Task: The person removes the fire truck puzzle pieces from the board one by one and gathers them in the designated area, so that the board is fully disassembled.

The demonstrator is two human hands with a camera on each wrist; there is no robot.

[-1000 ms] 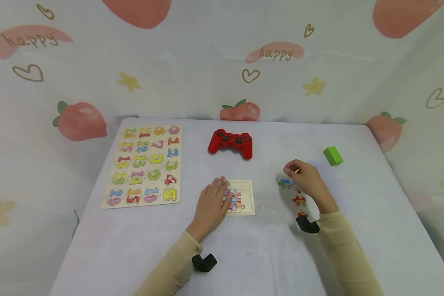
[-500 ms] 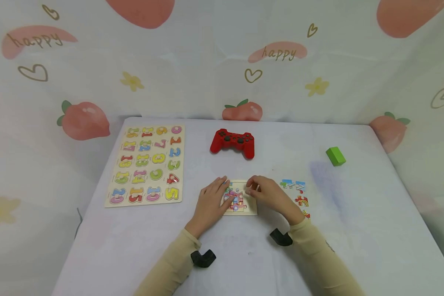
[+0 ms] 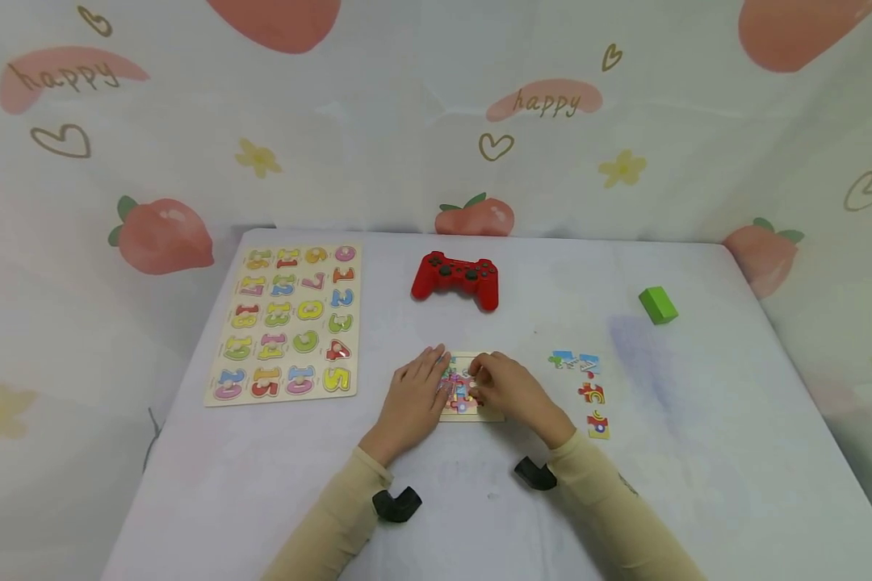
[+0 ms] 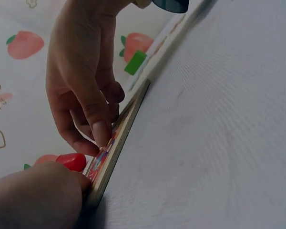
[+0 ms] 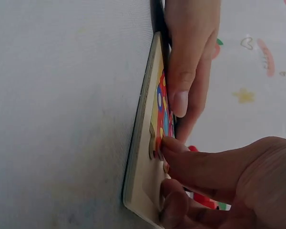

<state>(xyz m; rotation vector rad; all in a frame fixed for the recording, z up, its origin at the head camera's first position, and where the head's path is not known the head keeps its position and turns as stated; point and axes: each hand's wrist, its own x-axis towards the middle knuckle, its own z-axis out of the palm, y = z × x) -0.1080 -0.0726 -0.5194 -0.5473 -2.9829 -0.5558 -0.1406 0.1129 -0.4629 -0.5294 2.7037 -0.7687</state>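
A small wooden jigsaw board (image 3: pixel 490 416) with colourful pieces fitted in it lies on the table in front of me. My left hand (image 3: pixel 410 399) rests flat over its left part, fingers straight, hiding that side. Over the right part, my right hand (image 3: pixel 512 395) pinches a puzzle piece between thumb and fingers, low against the fitted pieces; the fingers mostly hide it. In the right wrist view the right thumb (image 5: pixel 178 150) sits right at the edge of the fitted pieces (image 5: pixel 163 102). Several loose puzzle pieces (image 3: pixel 592 393) lie to the right of the board.
A number board (image 3: pixel 283 323) with knobbed numerals lies at the left. Behind the jigsaw sits a red game controller (image 3: pixel 455 280), and a green block (image 3: pixel 657 305) is at the back right. A printed curtain (image 3: pixel 378 121) hangs behind the white table (image 3: pixel 450 516).
My right hand has moved left from the loose pieces to the jigsaw board, carrying a pinched puzzle piece, then slightly further left over it. The left hand stays on the board.
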